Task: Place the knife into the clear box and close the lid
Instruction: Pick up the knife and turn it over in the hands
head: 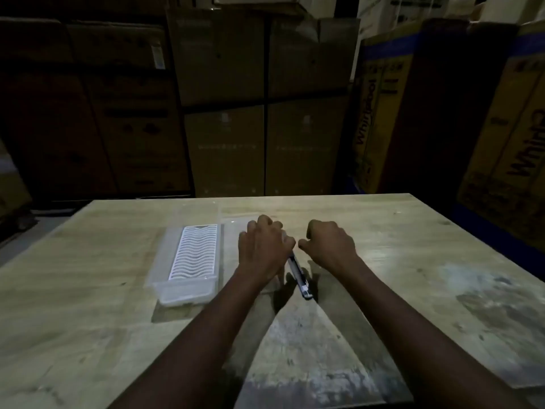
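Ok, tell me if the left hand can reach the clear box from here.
Likely yes: the left hand, gripping the knife, is just right of the clear box, whose top is open.

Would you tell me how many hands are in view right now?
2. The left hand grips the knife just right of the box; the right hand is beside it, curled and apparently empty.

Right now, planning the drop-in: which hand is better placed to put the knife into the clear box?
Left hand: it grips the slim dark utility knife and is nearer the clear plastic box; the right hand holds nothing.
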{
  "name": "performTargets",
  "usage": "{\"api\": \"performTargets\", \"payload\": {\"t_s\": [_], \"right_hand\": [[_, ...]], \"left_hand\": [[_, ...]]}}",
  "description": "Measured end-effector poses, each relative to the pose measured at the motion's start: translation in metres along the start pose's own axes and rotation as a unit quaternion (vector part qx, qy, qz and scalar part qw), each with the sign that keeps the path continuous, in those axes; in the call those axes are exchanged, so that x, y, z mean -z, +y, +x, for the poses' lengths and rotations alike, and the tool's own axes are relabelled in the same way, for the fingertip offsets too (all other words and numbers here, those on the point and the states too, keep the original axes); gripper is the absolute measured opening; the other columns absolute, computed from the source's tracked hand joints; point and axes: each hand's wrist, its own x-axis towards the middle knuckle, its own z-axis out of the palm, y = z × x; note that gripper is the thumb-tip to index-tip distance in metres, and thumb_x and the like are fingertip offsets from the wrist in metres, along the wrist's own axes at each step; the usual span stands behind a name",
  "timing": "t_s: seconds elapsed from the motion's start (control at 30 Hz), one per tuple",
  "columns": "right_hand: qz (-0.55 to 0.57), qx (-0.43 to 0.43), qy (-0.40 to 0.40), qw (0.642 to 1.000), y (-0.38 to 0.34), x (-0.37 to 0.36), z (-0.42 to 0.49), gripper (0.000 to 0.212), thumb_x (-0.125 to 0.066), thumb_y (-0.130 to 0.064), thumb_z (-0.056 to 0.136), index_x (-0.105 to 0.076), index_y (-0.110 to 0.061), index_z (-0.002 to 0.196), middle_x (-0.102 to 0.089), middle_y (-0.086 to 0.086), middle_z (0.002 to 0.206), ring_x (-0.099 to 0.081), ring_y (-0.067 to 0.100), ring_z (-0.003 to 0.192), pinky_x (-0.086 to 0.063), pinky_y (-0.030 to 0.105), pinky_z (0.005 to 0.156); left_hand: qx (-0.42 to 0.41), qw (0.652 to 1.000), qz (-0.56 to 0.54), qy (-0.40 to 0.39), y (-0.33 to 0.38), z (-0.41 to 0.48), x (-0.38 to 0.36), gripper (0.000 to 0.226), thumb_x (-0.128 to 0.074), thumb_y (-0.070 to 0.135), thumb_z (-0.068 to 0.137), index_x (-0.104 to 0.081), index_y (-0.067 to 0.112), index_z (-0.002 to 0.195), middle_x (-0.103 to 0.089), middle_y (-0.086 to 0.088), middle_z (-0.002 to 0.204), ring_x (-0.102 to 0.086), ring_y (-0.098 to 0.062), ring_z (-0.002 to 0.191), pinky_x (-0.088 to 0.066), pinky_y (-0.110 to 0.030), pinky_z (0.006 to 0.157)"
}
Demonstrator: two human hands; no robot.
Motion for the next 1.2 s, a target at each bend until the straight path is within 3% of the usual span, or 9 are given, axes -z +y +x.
{"api": "performTargets", "payload": {"t_s": [0.17,0.3,0.4,0.53,0.7,0.83,0.97,1.1,1.2], "right_hand": [[-0.005,-0.057,-0.083,0.995,-0.008,-0.021,0.0,0.039,-0.063,-0.05,0.079,-0.049,-0.014,0.081,-0.055,0.007,0.082,-0.054,0.026,0.071,-0.04,0.031,0.056],[-0.005,-0.054,-0.122,0.991,-0.01,-0.027,0.01,0.042,-0.067,-0.049,0.076,-0.052,-0.013,0.092,-0.049,0.007,0.085,-0.056,0.029,0.083,-0.041,0.034,0.061],[-0.02,-0.041,-0.14,0.989,-0.01,-0.033,0.016,0.039,-0.066,-0.048,0.076,-0.047,-0.016,0.086,-0.045,0.003,0.078,-0.049,0.024,0.072,-0.038,0.032,0.057],[-0.024,-0.04,-0.122,0.991,-0.007,-0.045,0.018,0.033,-0.067,-0.041,0.078,-0.043,-0.019,0.082,-0.04,0.001,0.07,-0.046,0.021,0.068,-0.035,0.031,0.055],[-0.039,-0.038,-0.114,0.992,-0.008,-0.047,0.019,0.032,-0.069,-0.037,0.075,-0.043,-0.018,0.076,-0.041,0.001,0.07,-0.047,0.022,0.07,-0.037,0.033,0.058],[-0.041,-0.036,-0.083,0.995,-0.006,-0.047,0.017,0.03,-0.066,-0.038,0.077,-0.044,-0.017,0.077,-0.047,0.005,0.079,-0.047,0.023,0.072,-0.037,0.034,0.06],[-0.032,-0.055,-0.067,0.996,-0.004,-0.043,0.017,0.039,-0.066,-0.052,0.076,-0.049,-0.017,0.073,-0.05,0.002,0.071,-0.051,0.021,0.067,-0.038,0.031,0.056],[0.008,-0.064,-0.037,0.997,-0.004,-0.029,0.017,0.044,-0.068,-0.058,0.07,-0.051,-0.018,0.064,-0.048,0.0,0.06,-0.049,0.016,0.053,-0.032,0.026,0.045],[0.046,-0.046,-0.006,0.998,-0.007,-0.018,0.015,0.043,-0.071,-0.057,0.067,-0.048,-0.021,0.059,-0.048,-0.001,0.057,-0.046,0.014,0.049,-0.026,0.025,0.042]], "left_hand": [[0.054,0.992,-0.116,0.011,-0.005,-0.006,-0.012,0.033,-0.054,0.039,0.087,-0.07,0.015,0.104,-0.067,-0.01,0.106,-0.063,-0.023,0.085,-0.048,-0.031,0.066],[0.092,0.977,-0.191,0.018,-0.001,0.003,-0.019,0.03,-0.055,0.036,0.085,-0.072,0.016,0.098,-0.073,-0.008,0.095,-0.067,-0.023,0.08,-0.056,-0.035,0.067],[0.118,0.958,-0.259,0.022,0.0,0.009,-0.023,0.024,-0.056,0.03,0.087,-0.073,0.016,0.097,-0.074,-0.003,0.086,-0.068,-0.018,0.078,-0.052,-0.028,0.068],[0.116,0.953,-0.281,0.022,-0.003,0.014,-0.029,0.022,-0.056,0.026,0.089,-0.074,0.014,0.094,-0.073,-0.002,0.086,-0.064,-0.012,0.071,-0.041,-0.017,0.056],[0.137,0.962,-0.234,0.01,-0.001,0.016,-0.029,0.026,-0.056,0.029,0.088,-0.074,0.012,0.083,-0.064,0.002,0.068,-0.054,-0.005,0.056,-0.035,-0.019,0.051],[0.142,0.96,-0.24,-0.039,-0.003,0.011,-0.029,0.031,-0.054,0.028,0.088,-0.076,0.006,0.082,-0.072,-0.009,0.073,-0.067,-0.02,0.064,-0.058,-0.034,0.065],[0.173,0.93,-0.315,-0.071,-0.008,0.01,-0.026,0.028,-0.053,0.022,0.089,-0.076,0.007,0.085,-0.075,-0.014,0.075,-0.072,-0.025,0.059,-0.063,-0.042,0.062],[0.221,0.891,-0.39,-0.066,-0.007,0.012,-0.023,0.025,-0.053,0.02,0.092,-0.071,0.004,0.087,-0.072,-0.011,0.07,-0.07,-0.021,0.047,-0.06,-0.032,0.049],[0.247,0.855,-0.45,-0.069,-0.006,0.013,-0.023,0.022,-0.052,0.022,0.095,-0.068,0.006,0.091,-0.072,-0.014,0.073,-0.071,-0.023,0.049,-0.057,-0.029,0.046]]}}
